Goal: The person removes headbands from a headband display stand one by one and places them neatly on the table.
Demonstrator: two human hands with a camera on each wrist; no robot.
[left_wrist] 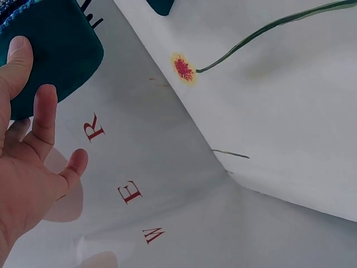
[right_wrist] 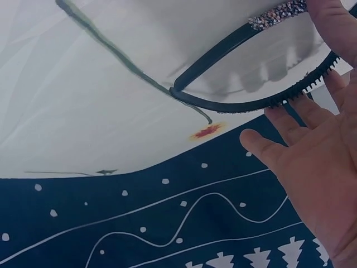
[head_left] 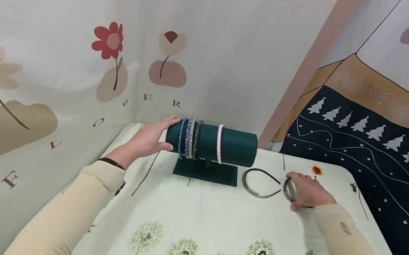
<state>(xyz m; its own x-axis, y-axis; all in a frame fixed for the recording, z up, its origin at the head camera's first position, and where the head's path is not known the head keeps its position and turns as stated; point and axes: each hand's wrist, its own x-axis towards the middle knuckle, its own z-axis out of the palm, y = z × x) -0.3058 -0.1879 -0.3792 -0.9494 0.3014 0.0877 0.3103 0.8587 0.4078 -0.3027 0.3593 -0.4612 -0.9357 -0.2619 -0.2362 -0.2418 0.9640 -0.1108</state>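
Note:
A dark green roll-shaped headband stand stands on the table. My left hand holds its left end, thumb at the front and fingers over the back; the little finger sticks out in the left wrist view. Several blue, silvery and dark headbands sit close together near that end. A pink headband is on the roll farther right. At the right, my right hand grips a black toothed headband with rhinestones, thumb on one side and fingers on the other. Another black headband lies on the table between stand and right hand.
A white cloth with printed dandelions covers the table. Flower-printed curtain hangs behind and at the left. A dark blue cloth with white trees hangs along the right edge.

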